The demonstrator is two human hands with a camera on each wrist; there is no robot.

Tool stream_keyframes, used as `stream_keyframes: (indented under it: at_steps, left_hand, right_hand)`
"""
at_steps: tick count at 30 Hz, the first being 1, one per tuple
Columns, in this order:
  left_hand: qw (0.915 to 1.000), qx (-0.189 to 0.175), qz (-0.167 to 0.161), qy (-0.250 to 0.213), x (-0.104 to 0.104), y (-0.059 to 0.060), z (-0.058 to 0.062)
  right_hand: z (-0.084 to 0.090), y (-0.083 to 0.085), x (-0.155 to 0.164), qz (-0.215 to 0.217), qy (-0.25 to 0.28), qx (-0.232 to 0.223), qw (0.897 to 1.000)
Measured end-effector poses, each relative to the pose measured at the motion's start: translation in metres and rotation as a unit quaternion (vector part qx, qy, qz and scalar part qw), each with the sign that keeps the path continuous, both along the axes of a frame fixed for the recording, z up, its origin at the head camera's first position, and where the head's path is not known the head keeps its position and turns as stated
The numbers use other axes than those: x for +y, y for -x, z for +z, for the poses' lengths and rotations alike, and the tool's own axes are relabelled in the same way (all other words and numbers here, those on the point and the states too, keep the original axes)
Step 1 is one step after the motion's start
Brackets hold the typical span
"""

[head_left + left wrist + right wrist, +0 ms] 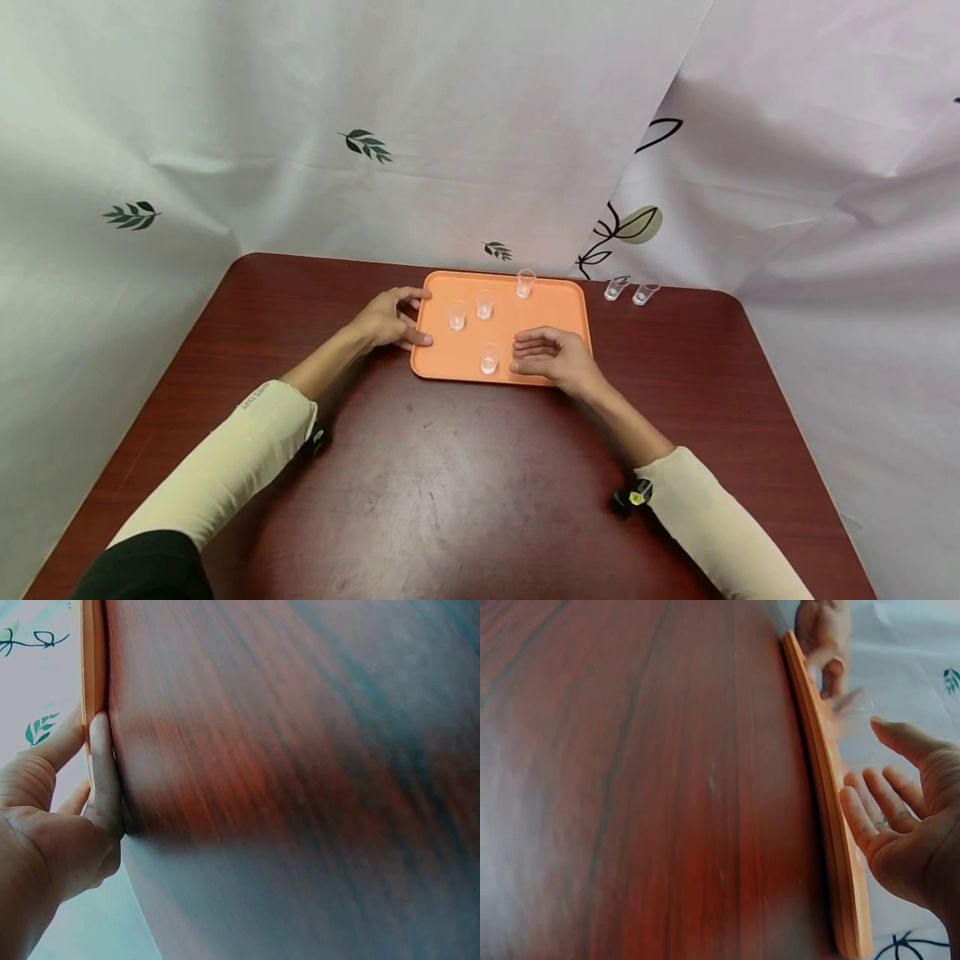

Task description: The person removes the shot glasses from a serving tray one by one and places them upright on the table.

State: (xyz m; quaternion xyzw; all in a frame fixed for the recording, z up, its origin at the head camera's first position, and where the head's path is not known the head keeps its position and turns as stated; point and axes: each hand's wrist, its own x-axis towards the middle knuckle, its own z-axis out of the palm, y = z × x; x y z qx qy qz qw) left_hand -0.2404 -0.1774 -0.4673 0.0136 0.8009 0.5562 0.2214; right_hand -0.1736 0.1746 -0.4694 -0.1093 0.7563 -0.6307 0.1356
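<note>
My left hand (pixel 386 320) holds the left edge of an orange tray (pixel 442 358), with the thumb on top and fingers at the rim's side and underside. The left wrist view shows that hand (pixel 71 832) pinching the tray's rim (pixel 93 667). Over the tray's front right part hovers my right hand (pixel 558 358), fingers loosely bent and holding nothing. Just left of its fingertips a small clear cup (pixel 489 360) stands on the tray. More clear cups stand farther back on it: one at the left (pixel 457 317), another (pixel 485 306) beside it, and a third (pixel 525 284) near the far rim.
Two more clear cups, one (pixel 616 288) and another (pixel 643 293), sit on the dark red wooden table (pixel 480 483) right of the tray, near its back edge. A white curtain (pixel 450 125) with leaf prints hangs right behind the table and along its sides.
</note>
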Motion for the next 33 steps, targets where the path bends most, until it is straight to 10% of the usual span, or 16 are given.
stream_keyframes:
  at_steps: [33]
  left_hand:
    - [1.0000, -0.004, 0.001, -0.008, 0.000, -0.001, 0.001]
  right_hand:
    - [-0.011, -0.008, -0.042, 0.002, 0.004, 0.005, 1.000]
